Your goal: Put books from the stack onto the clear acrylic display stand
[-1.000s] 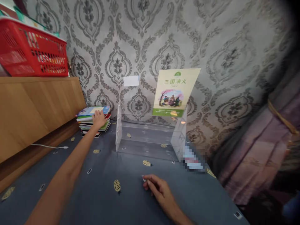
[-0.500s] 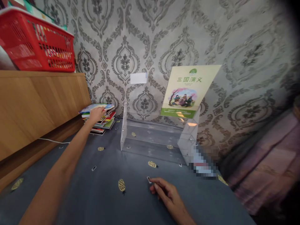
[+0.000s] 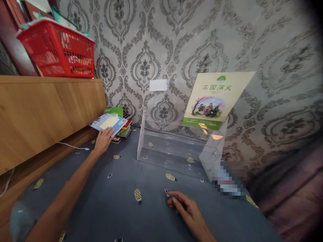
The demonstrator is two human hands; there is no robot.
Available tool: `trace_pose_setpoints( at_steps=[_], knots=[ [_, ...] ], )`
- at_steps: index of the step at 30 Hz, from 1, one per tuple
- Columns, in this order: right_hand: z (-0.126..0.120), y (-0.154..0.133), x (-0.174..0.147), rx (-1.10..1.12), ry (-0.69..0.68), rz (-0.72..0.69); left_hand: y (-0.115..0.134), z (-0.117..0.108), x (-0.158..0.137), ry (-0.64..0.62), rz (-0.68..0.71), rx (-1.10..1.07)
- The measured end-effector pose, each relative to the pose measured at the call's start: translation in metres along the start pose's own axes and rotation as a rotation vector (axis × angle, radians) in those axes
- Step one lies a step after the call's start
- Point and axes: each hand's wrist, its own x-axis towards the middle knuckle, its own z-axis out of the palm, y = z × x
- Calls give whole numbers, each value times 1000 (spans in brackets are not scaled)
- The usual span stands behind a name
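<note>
My left hand (image 3: pixel 103 141) reaches to the far left and is closed on the near edge of a light-blue book (image 3: pixel 119 125), its fingers laid over the cover and the thumb hidden. That book lies askew, jutting out from the book stack (image 3: pixel 124 132). Behind it a green-covered book (image 3: pixel 116 111) shows on the pile. My right hand (image 3: pixel 185 210) rests over the dark cloth at the front, fingers loosely curled, with nothing in it. Ahead of it stands a clear acrylic rack (image 3: pixel 166 151), holding an upright cream-and-green book (image 3: pixel 222 95) at its right end.
A wooden cabinet (image 3: pixel 55 107) runs along the left side, with a red basket (image 3: pixel 63 50) on top and a white cable (image 3: pixel 73 146) below. The patterned wall (image 3: pixel 161 60) closes the back. A pixelated bluish patch (image 3: pixel 228 183) lies right of the rack. Dark-pink cloth hangs at right.
The light-blue book has slid and turned toward me off the stack top with my left hand, uncovering the green book. My right hand keeps its pose. The view has shifted left.
</note>
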Motion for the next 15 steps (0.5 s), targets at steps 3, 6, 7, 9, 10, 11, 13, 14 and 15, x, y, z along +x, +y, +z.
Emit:
trace_pose_setpoints(
  at_steps=[3, 6, 7, 9, 10, 11, 13, 14, 15],
  knots=[
    [-1, 1, 0, -15, -2, -8, 5, 1, -16, 13, 10, 53],
    [-1, 0, 0, -36, -10, -16, 9, -1, -30, 2, 32, 88],
    [-1, 0, 0, -40, -13, -21, 10, -2, -36, -6, 39, 96],
    [-1, 0, 0, -44, -18, -26, 13, -4, -49, -24, 53, 104],
    [-1, 0, 0, -44, -21, -28, 14, -5, -57, -35, 61, 105],
    [-1, 0, -1, -43, -22, -27, 16, -6, -66, -46, 70, 104],
    [0, 0, -1, -43, -20, -21, 19, -10, -85, -79, 96, 99],
    [0, 1, -1, -44, -18, -18, 19, -12, -95, -100, 113, 95],
    [0, 1, -1, -46, -16, -17, 20, -15, -106, -123, 131, 88]
  ],
)
